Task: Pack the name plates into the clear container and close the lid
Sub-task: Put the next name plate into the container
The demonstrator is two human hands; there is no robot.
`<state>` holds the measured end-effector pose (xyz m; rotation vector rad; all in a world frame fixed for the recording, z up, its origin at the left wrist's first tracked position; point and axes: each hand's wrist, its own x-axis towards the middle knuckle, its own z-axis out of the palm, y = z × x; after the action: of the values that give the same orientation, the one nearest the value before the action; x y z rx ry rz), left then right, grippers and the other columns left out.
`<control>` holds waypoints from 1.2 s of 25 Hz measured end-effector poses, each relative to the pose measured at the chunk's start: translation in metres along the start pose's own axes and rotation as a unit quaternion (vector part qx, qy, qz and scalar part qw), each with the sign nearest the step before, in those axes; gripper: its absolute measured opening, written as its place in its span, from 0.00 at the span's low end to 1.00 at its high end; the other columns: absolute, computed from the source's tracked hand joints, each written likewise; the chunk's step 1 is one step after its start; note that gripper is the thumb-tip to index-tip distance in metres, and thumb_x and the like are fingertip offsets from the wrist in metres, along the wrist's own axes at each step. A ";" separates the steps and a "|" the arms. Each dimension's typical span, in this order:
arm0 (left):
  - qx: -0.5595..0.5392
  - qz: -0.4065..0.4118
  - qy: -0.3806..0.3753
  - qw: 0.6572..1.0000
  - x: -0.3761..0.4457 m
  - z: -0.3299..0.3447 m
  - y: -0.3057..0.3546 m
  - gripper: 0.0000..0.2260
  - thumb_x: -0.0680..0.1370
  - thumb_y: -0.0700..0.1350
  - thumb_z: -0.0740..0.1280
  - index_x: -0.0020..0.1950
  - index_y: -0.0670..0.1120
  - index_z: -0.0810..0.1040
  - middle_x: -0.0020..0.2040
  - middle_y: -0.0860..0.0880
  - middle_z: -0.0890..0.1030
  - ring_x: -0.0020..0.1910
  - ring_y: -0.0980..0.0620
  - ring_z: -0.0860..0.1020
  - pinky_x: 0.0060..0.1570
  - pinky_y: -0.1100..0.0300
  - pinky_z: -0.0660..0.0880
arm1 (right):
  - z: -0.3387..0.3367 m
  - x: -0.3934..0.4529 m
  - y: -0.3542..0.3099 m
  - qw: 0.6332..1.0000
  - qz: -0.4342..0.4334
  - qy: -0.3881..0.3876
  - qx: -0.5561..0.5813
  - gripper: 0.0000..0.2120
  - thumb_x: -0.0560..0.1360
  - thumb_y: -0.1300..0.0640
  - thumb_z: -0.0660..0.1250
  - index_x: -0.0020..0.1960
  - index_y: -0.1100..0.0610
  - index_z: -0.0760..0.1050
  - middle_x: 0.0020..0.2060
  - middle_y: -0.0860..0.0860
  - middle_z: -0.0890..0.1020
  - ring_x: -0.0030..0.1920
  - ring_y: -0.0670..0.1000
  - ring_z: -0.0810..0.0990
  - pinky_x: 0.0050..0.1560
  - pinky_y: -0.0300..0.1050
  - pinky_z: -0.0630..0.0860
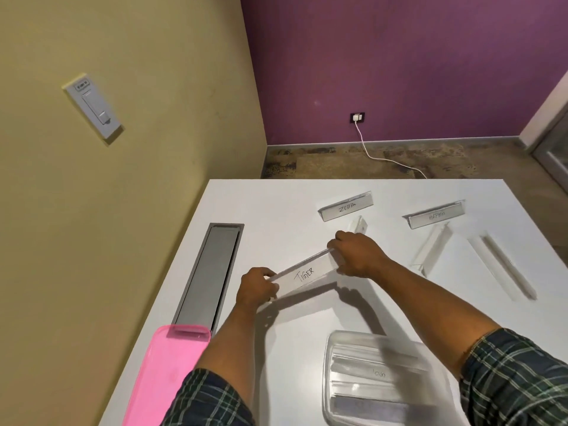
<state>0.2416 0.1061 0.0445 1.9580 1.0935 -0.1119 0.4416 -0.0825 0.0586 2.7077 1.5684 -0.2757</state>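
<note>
- Head view: white counter (246, 210) set into a corner of yellow and purple walls.
- Left hand (256, 287) pinches the near-left end of the TIGER plate (304, 275); right hand (356, 253) grips its far-right end, fingers curled over the edge.
- TIGER plate is held just above the counter, tilted, its shadow beneath it.
- Clear container (384, 379) sits open on the counter, near side of the TIGER plate, to the right; several plates lie inside.
- Pink lid (163, 373) lies at the counter's left edge, left of the container.
- ZEBRA plate (346, 207) stands beyond the TIGER plate; another plate (435, 214), lettering unclear, stands right of it.
- Blank clear holders (430, 247) lie right of the TIGER plate.
- Grey slot (212, 272) runs left of the TIGER plate.
</note>
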 end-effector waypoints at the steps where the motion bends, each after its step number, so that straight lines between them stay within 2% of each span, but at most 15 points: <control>1: 0.004 0.015 -0.013 1.000 -0.010 0.000 0.004 0.15 0.69 0.34 0.70 0.54 0.42 0.84 0.39 0.40 0.86 0.38 0.43 0.85 0.46 0.48 0.84 | -0.004 -0.018 0.004 1.000 0.002 0.006 0.004 0.30 0.63 0.44 0.79 0.62 0.50 0.76 0.53 0.50 0.76 0.50 0.55 0.79 0.44 0.46 0.74; 4: 0.028 0.057 -0.045 0.997 -0.041 0.001 0.018 0.16 0.68 0.33 0.70 0.54 0.42 0.84 0.41 0.39 0.85 0.37 0.44 0.83 0.46 0.48 0.84 | -0.004 -0.075 0.016 0.998 0.008 0.042 0.039 0.31 0.60 0.39 0.79 0.60 0.48 0.76 0.53 0.49 0.74 0.47 0.54 0.78 0.42 0.45 0.74; 6: 0.048 0.078 -0.063 0.994 -0.055 0.005 0.028 0.16 0.68 0.33 0.70 0.55 0.42 0.84 0.41 0.38 0.85 0.36 0.46 0.82 0.44 0.52 0.84 | 0.002 -0.111 0.024 0.995 0.005 0.061 0.073 0.29 0.61 0.38 0.77 0.58 0.48 0.77 0.53 0.47 0.76 0.46 0.53 0.78 0.44 0.45 0.74; 9: 0.098 0.104 -0.105 0.984 -0.070 0.018 0.046 0.15 0.69 0.33 0.70 0.55 0.43 0.84 0.41 0.39 0.86 0.35 0.47 0.82 0.41 0.53 0.82 | 0.010 -0.161 0.034 0.989 0.009 0.090 0.119 0.24 0.61 0.36 0.75 0.52 0.46 0.76 0.45 0.42 0.78 0.43 0.49 0.78 0.42 0.43 0.69; 12: 0.158 0.130 -0.140 0.969 -0.083 0.038 0.060 0.13 0.71 0.34 0.71 0.54 0.43 0.84 0.39 0.43 0.86 0.34 0.49 0.83 0.35 0.61 0.77 | 0.019 -0.203 0.043 0.981 0.019 0.113 0.154 0.23 0.61 0.36 0.76 0.49 0.45 0.75 0.40 0.41 0.77 0.40 0.45 0.76 0.40 0.44 0.73; 15: 0.210 0.151 -0.161 0.952 -0.091 0.059 0.070 0.12 0.71 0.35 0.73 0.53 0.44 0.84 0.40 0.45 0.85 0.35 0.49 0.84 0.35 0.61 0.77 | 0.032 -0.234 0.050 0.976 0.031 0.127 0.172 0.22 0.61 0.36 0.76 0.49 0.44 0.73 0.40 0.40 0.76 0.39 0.43 0.75 0.39 0.44 0.74; 17: 0.262 0.166 -0.189 0.932 -0.096 0.072 0.074 0.11 0.72 0.37 0.74 0.53 0.46 0.84 0.42 0.44 0.86 0.35 0.51 0.83 0.31 0.64 0.74 | 0.040 -0.252 0.052 0.976 0.033 0.122 0.176 0.22 0.61 0.36 0.76 0.49 0.44 0.73 0.40 0.39 0.75 0.38 0.42 0.73 0.38 0.41 0.72; 19: 0.316 0.177 -0.211 0.908 -0.100 0.084 0.073 0.10 0.72 0.39 0.74 0.52 0.47 0.84 0.40 0.45 0.86 0.35 0.52 0.83 0.32 0.65 0.74 | 0.050 -0.267 0.053 0.979 0.033 0.109 0.168 0.22 0.62 0.36 0.76 0.49 0.45 0.74 0.39 0.39 0.76 0.37 0.42 0.73 0.38 0.39 0.69; 24: 0.409 0.188 -0.229 0.863 -0.108 0.103 0.060 0.10 0.72 0.40 0.72 0.53 0.45 0.83 0.32 0.50 0.82 0.34 0.52 0.83 0.41 0.61 0.79 | 0.067 -0.282 0.047 0.990 0.030 0.069 0.123 0.25 0.62 0.32 0.73 0.51 0.46 0.76 0.39 0.40 0.80 0.38 0.47 0.76 0.39 0.39 0.66; 25: 0.427 0.198 -0.221 0.854 -0.109 0.106 0.055 0.10 0.73 0.41 0.72 0.54 0.46 0.83 0.33 0.50 0.82 0.35 0.51 0.83 0.41 0.61 0.78 | 0.068 -0.282 0.044 0.991 0.025 0.068 0.116 0.26 0.62 0.32 0.73 0.52 0.47 0.77 0.39 0.41 0.81 0.38 0.47 0.76 0.39 0.40 0.65; 27: 0.478 0.231 -0.188 0.826 -0.112 0.113 0.046 0.11 0.74 0.42 0.70 0.56 0.47 0.82 0.44 0.48 0.84 0.45 0.47 0.84 0.42 0.59 0.76 | 0.069 -0.280 0.040 0.993 0.006 0.073 0.097 0.25 0.62 0.33 0.74 0.50 0.48 0.77 0.39 0.42 0.81 0.37 0.49 0.77 0.39 0.40 0.65; 28: 0.507 0.249 -0.171 0.807 -0.113 0.117 0.040 0.12 0.74 0.43 0.70 0.57 0.46 0.82 0.50 0.47 0.83 0.49 0.45 0.83 0.42 0.57 0.75 | 0.069 -0.279 0.038 0.994 -0.007 0.079 0.082 0.24 0.62 0.34 0.74 0.49 0.49 0.78 0.38 0.42 0.81 0.37 0.49 0.78 0.39 0.40 0.65; 30: 0.560 0.281 -0.145 0.766 -0.115 0.124 0.029 0.11 0.75 0.43 0.69 0.57 0.44 0.81 0.55 0.44 0.81 0.52 0.42 0.82 0.43 0.55 0.74 | 0.069 -0.277 0.034 0.995 -0.021 0.080 0.054 0.23 0.63 0.35 0.73 0.48 0.50 0.78 0.37 0.43 0.82 0.37 0.51 0.79 0.38 0.41 0.67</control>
<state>0.2309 -0.0654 0.0381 3.0830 0.0885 -0.8749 0.3259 -0.3445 0.0295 2.8462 1.6989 -0.1497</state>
